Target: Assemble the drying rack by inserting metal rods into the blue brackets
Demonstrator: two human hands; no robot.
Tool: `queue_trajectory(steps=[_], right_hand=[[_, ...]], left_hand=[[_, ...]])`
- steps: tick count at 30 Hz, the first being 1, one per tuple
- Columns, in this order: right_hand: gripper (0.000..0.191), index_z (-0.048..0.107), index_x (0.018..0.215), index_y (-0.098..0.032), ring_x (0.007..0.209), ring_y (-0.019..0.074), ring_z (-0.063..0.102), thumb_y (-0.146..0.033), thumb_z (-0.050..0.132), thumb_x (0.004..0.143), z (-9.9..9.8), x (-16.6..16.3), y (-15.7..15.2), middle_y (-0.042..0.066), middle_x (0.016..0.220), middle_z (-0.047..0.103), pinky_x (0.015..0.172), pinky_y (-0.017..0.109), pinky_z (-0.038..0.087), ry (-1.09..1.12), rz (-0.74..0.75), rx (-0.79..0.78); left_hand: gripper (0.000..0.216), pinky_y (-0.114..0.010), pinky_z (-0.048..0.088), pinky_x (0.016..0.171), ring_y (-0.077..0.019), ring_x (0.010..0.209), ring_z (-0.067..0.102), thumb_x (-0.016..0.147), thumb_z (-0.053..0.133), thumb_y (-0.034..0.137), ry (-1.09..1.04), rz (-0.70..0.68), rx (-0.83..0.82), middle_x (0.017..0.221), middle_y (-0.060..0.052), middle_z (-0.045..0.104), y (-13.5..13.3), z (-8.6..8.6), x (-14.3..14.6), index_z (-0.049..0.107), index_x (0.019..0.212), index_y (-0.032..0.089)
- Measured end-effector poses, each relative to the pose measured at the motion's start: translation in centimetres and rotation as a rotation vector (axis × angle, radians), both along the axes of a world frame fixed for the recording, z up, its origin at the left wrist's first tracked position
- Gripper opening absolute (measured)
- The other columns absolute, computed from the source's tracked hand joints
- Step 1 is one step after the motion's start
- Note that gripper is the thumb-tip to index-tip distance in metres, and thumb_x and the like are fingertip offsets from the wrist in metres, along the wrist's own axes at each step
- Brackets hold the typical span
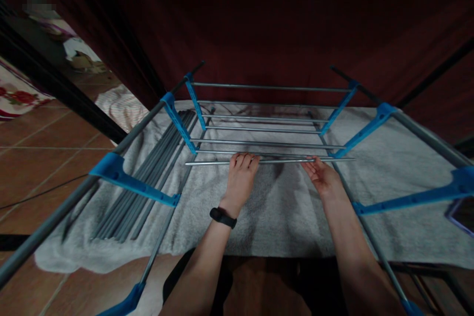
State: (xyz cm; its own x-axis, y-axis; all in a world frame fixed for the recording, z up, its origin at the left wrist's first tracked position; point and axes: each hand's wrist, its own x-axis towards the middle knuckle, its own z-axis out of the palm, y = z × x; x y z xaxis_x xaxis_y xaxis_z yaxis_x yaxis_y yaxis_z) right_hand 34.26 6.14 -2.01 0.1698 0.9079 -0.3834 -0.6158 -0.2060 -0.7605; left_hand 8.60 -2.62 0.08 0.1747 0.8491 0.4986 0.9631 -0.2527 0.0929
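Observation:
A thin grey metal tube (281, 161) lies crosswise in front of me, its two ends sticking out beyond my hands. My left hand (240, 177) is closed over it left of its middle, knuckles up. My right hand (325, 177) holds it toward the right end, palm turned inward, with the fingertips at the tube. Just behind is a rack frame of grey tubes joined by blue plastic brackets, such as the left bracket (135, 185) and the right bracket (407, 199). Several crossbars (266, 144) span its far part.
Several loose grey tubes (148, 177) lie bundled at the left on a grey blanket (285, 227). A dark red curtain (259, 24) hangs behind the frame. Tiled floor (48, 168) and a striped cloth (122, 106) show at the left. A dark flat object (462, 215) sits at the right edge.

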Motion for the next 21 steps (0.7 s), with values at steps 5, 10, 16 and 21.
queue_trajectory(steps=[5,10,16,21], right_hand=[[0.02,0.063,0.083,-0.02,0.077,0.0116,0.073,-0.01,0.05,0.096,0.4,0.0,-0.1,0.001,0.078,0.072,0.079,0.027,0.065,0.032,0.004,0.003],[0.02,0.063,0.083,-0.019,0.072,0.0104,0.071,-0.01,0.05,0.095,0.9,0.8,0.2,0.001,0.076,0.071,0.073,0.023,0.063,0.027,-0.07,-0.07],[0.026,0.061,0.082,-0.02,0.069,0.0092,0.071,-0.012,0.043,0.097,1.1,2.8,0.8,0.0,0.076,0.07,0.067,0.021,0.062,0.003,-0.135,-0.119],[0.026,0.062,0.083,-0.019,0.067,0.0071,0.069,-0.006,0.044,0.095,1.3,3.4,0.8,-0.002,0.077,0.07,0.067,0.019,0.061,-0.004,-0.162,-0.133]], left_hand=[[0.042,-0.043,0.04,0.107,-0.0246,0.108,0.061,0.095,0.042,0.01,0.024,-0.026,-0.117,0.113,-0.009,0.071,0.0,0.2,-0.3,0.059,0.133,0.019],[0.047,-0.042,0.042,0.101,-0.0246,0.104,0.062,0.095,0.04,0.008,0.043,-0.039,-0.189,0.11,-0.009,0.07,-0.2,0.4,-0.3,0.057,0.136,0.022],[0.045,-0.041,0.043,0.095,-0.0247,0.102,0.061,0.096,0.04,0.009,0.08,-0.044,-0.225,0.107,-0.009,0.069,-0.3,0.5,-0.1,0.057,0.136,0.021],[0.042,-0.041,0.044,0.093,-0.0244,0.1,0.06,0.097,0.04,0.01,0.107,-0.062,-0.23,0.107,-0.009,0.068,-0.3,0.6,0.4,0.058,0.134,0.019]])
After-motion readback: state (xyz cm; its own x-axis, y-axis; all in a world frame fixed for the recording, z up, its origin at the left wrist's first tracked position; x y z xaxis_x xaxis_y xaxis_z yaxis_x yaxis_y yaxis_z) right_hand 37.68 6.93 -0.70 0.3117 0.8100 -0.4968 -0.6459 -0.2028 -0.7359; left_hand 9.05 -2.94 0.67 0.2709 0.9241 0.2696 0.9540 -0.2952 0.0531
